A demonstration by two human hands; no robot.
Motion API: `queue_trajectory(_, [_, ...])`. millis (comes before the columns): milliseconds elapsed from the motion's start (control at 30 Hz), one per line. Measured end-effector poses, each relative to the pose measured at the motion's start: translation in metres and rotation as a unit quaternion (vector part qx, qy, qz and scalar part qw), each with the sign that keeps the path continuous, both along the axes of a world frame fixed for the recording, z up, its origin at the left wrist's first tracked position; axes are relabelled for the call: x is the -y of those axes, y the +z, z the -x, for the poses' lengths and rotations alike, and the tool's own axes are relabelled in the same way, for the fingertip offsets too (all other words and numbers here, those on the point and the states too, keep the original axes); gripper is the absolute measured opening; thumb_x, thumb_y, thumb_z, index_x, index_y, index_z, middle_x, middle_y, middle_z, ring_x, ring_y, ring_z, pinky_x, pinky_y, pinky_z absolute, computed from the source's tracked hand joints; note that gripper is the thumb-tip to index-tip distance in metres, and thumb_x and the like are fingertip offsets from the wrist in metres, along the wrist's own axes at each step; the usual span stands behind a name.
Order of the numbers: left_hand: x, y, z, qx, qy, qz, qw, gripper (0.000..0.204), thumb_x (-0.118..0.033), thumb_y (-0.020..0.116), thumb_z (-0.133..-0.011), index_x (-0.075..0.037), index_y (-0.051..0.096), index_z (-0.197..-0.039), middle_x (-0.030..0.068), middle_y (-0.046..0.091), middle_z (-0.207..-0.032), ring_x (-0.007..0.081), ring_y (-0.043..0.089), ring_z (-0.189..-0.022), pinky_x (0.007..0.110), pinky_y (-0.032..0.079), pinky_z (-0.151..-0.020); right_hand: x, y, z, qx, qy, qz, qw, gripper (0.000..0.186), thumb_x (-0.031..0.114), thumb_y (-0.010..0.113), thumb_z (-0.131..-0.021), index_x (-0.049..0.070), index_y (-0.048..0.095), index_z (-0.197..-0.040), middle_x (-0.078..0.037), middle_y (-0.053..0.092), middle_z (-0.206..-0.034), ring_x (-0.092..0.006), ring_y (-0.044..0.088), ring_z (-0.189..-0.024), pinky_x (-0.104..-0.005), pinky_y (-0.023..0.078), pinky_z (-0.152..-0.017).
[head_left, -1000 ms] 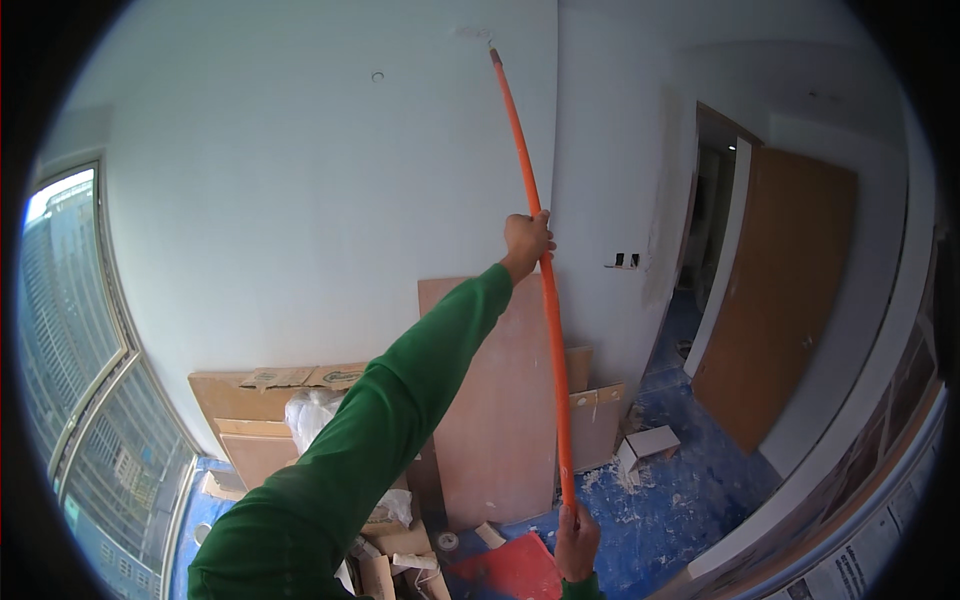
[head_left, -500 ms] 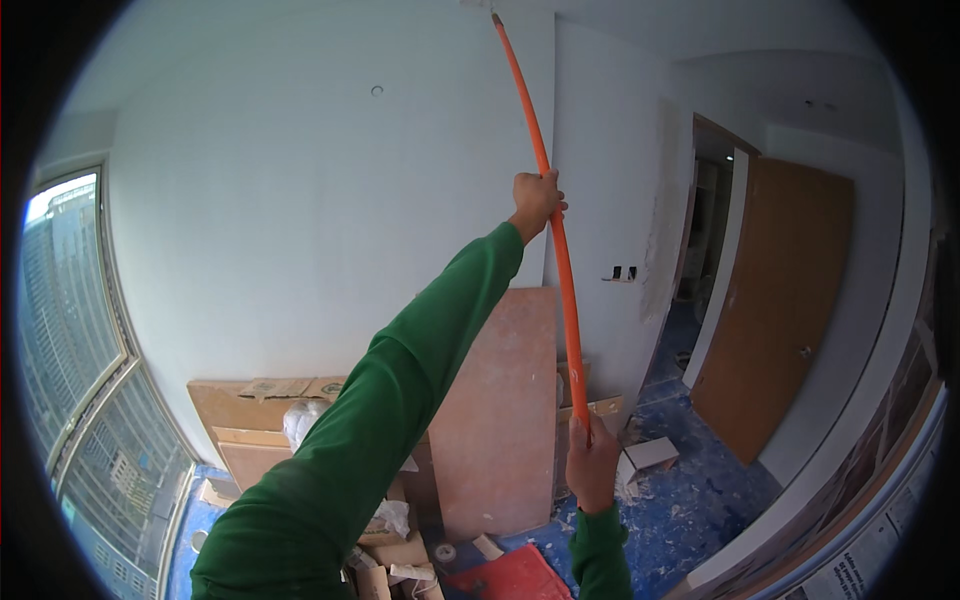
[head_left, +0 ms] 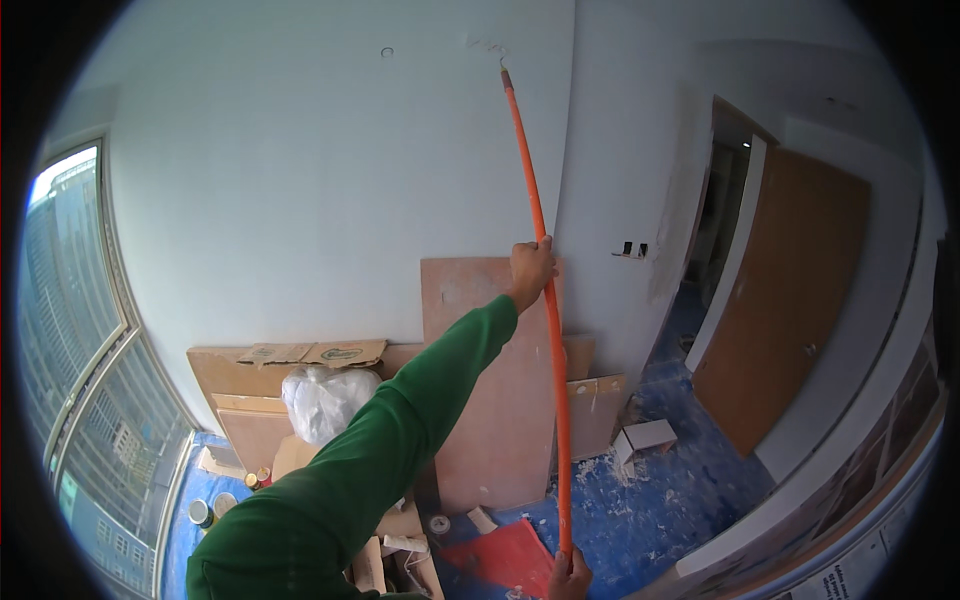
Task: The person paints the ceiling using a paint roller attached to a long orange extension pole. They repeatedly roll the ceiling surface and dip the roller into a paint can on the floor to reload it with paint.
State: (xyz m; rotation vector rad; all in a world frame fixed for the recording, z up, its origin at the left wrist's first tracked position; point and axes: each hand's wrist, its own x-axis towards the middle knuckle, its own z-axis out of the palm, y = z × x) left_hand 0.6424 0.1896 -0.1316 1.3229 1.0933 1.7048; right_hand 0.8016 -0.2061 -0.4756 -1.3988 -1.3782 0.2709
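Both of my hands are closed around a long orange pole [head_left: 527, 165] that slants up toward the pale wall. My left hand [head_left: 533, 272] grips it around mid-length, with my green-sleeved arm stretched out. Lower down, near the bottom edge, my right hand [head_left: 570, 577] holds the pole close to its lower end; part of this hand is cut off. A paint roller [head_left: 487, 45] with a thin wire frame sits at the pole's tip, against the wall [head_left: 260, 180]. Its pale cover hardly stands out from the wall.
Leaning boards [head_left: 490, 400] and a white plastic bag [head_left: 325, 402] stand along the wall. Cans [head_left: 201, 514], a box holding another roller [head_left: 405, 545] and a red sheet [head_left: 505, 558] lie on the blue-covered floor. A window is left; an open wooden door [head_left: 790, 300] is right.
Both hands and the pole have come down, and the roller has moved lower on the wall. The view has tipped upward less, showing more floor, the bag and the cans.
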Motion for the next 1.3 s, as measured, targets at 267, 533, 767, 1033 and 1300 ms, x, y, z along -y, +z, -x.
queue_trajectory(267, [0.046, -0.124, -0.012, 0.048, -0.025, 0.086, 0.995, 0.041, -0.032, 0.054, -0.094, 0.008, 0.061, -0.087, 0.0127, 0.060, -0.066, 0.0193, 0.061, -0.049, 0.031, 0.050, -0.046, 0.092, -0.051, -0.024, 0.135, -0.038, 0.107, 0.984, 0.031, 0.025, 0.045, -0.096, 0.000, 0.063, -0.103, -0.022, 0.063, -0.086, -0.0390, 0.060, -0.081, -0.0454, 0.047, -0.071])
queue_trajectory(533, [0.104, -0.218, -0.017, 0.037, -0.026, 0.189, 0.981, 0.042, -0.034, 0.053, -0.095, 0.007, 0.060, -0.087, 0.0113, 0.060, -0.067, 0.0187, 0.061, -0.049, 0.031, 0.050, -0.044, 0.175, -0.200, -0.051, 0.011, 0.013, 0.277, 0.961, 0.033, 0.031, 0.045, -0.097, 0.008, 0.057, -0.118, -0.020, 0.064, -0.100, -0.0378, 0.063, -0.089, -0.0437, 0.050, -0.076])
queue_trajectory(767, [0.186, -0.176, -0.018, 0.124, -0.058, 0.177, 0.975, 0.038, -0.035, 0.049, -0.096, 0.001, 0.057, -0.086, 0.0049, 0.053, -0.062, 0.0150, 0.055, -0.048, 0.030, 0.047, -0.041, 0.223, -0.227, -0.048, -0.049, 0.069, 0.250, 0.965, 0.029, 0.028, 0.049, -0.097, 0.009, 0.058, -0.117, -0.019, 0.064, -0.103, -0.0331, 0.063, -0.096, -0.0410, 0.049, -0.080])
queue_trajectory(1033, [0.185, -0.114, 0.081, 0.411, -0.379, 0.084, 0.825, 0.049, -0.046, 0.028, -0.100, -0.010, 0.048, -0.072, -0.0037, 0.031, -0.052, 0.0086, 0.028, -0.040, 0.025, 0.026, -0.040, 0.161, -0.191, -0.027, -0.326, 0.255, 0.366, 0.834, 0.026, 0.027, 0.056, -0.092, 0.007, 0.063, -0.106, -0.004, 0.063, -0.077, -0.0171, 0.058, -0.066, -0.0338, 0.048, -0.063])
queue_trajectory(1300, [0.177, -0.102, 0.117, 0.356, -0.238, 0.111, 0.897, 0.055, -0.053, 0.028, -0.098, -0.009, 0.047, -0.072, -0.0023, 0.030, -0.050, 0.0101, 0.031, -0.040, 0.026, 0.029, -0.039, 0.145, -0.178, 0.033, -0.085, 0.143, 0.284, 0.944, 0.035, 0.033, 0.055, -0.091, 0.005, 0.063, -0.110, -0.008, 0.063, -0.079, -0.0191, 0.057, -0.071, -0.0342, 0.047, -0.067])
